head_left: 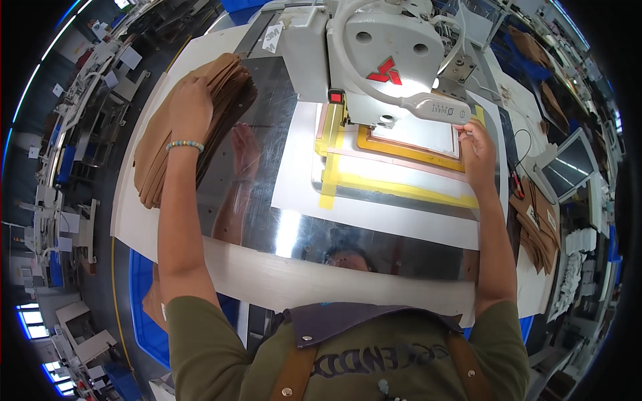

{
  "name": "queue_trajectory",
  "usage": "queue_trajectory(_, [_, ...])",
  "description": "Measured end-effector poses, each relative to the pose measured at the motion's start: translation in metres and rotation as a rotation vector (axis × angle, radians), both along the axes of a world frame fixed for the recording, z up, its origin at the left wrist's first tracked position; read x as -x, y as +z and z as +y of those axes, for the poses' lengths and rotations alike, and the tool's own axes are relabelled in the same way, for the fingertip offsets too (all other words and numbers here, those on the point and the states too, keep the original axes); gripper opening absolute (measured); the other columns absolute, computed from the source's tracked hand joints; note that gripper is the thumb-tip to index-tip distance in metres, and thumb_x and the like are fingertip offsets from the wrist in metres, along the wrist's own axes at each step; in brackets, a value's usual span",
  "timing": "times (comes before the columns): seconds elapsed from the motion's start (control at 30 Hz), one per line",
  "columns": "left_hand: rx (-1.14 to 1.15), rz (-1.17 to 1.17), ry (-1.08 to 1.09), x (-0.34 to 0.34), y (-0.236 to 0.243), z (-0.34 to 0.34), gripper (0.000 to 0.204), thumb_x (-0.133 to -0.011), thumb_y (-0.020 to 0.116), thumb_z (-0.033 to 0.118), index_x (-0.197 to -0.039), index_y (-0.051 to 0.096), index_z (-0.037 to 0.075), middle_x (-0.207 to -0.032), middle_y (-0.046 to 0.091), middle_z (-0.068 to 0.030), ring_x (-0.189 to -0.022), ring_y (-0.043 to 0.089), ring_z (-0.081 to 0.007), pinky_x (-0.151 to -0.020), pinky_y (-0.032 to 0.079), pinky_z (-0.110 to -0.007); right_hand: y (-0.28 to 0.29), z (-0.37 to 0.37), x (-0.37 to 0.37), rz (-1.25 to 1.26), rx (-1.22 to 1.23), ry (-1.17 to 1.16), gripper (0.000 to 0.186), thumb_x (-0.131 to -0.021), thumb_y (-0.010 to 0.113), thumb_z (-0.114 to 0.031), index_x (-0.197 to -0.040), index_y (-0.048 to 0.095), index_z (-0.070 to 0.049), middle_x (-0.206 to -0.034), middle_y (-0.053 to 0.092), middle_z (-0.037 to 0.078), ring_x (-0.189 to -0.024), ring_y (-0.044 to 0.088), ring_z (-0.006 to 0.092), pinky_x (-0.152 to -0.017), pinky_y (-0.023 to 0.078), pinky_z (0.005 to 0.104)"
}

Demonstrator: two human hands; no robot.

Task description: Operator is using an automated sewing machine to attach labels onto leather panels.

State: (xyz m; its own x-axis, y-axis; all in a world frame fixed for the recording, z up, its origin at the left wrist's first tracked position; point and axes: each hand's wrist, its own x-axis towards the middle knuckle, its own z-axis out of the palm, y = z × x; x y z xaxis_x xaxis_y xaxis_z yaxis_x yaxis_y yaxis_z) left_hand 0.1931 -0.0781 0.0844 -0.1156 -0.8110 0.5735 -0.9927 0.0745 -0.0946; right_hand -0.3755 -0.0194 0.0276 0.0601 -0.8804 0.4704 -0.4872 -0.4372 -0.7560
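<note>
At the left, my left hand [190, 103] lies over a thick stack of brown fabric pieces [157, 150]. Its fingers are bent and drawn together at the top piece's edge. My right hand [477, 154] is at the right side of an orange-edged clamp frame [408, 155], just below the end of a white work lamp [435, 107]. The fingertips there are pinched together; what they hold, if anything, is too small to make out. Above the frame looms the head of a white industrial sewing machine [381, 50]. Yellow tape [401, 189] borders the frame on white sheeting.
A shiny metal plate [261, 224] covers the table and mirrors my left arm. To the right are a tilted screen [572, 166] and more brown pieces [535, 224]. A blue bin [148, 314] stands below the table's left front edge.
</note>
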Motion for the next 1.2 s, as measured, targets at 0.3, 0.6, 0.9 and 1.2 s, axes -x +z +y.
queue_trajectory(0.3, [-0.075,0.043,0.041,-0.053,-0.014,0.003,0.023,-0.104,0.063,0.018,-0.114,0.078,0.003,-0.103,0.074,-0.0221,-0.100,0.071,-0.0440,-0.090,0.056,-0.053,0.009,0.014,-0.014,0.203,0.034,0.021,0.020,-0.100,0.056,0.005,-0.111,0.072,0.001,-0.117,0.072,0.010,-0.097,0.067,0.0171,-0.085,0.052,0.0280])
queue_trajectory(0.6, [-0.152,-0.077,0.010,-0.062,-0.011,-0.006,0.022,-0.100,0.066,0.016,-0.114,0.080,0.005,-0.104,0.076,-0.0213,-0.099,0.073,-0.0427,-0.091,0.057,-0.052,0.003,0.010,-0.012,0.201,0.091,0.042,0.018,-0.098,0.057,0.006,-0.106,0.073,0.002,-0.117,0.072,0.010,-0.092,0.066,0.0165,-0.079,0.050,0.0275])
queue_trajectory(0.9, [0.211,0.845,0.092,-0.106,0.004,-0.042,0.032,-0.099,0.077,0.034,-0.113,0.085,0.006,-0.091,0.082,-0.0135,-0.085,0.079,-0.0243,-0.082,0.058,-0.037,-0.001,0.008,-0.008,0.192,0.065,0.017,0.018,-0.098,0.055,0.005,-0.104,0.073,0.003,-0.116,0.073,0.010,-0.090,0.065,0.0161,-0.078,0.050,0.0275])
queue_trajectory(1.2, [0.188,-0.021,-0.393,0.038,-0.010,0.065,0.015,-0.095,0.077,0.007,-0.110,0.081,0.006,-0.102,0.077,-0.0086,-0.089,0.072,-0.0289,-0.076,0.058,-0.041,0.018,0.026,-0.034,0.330,0.237,0.173,0.021,-0.094,0.058,0.008,-0.109,0.072,0.001,-0.119,0.073,0.010,-0.108,0.071,0.0254,-0.093,0.056,0.0346])
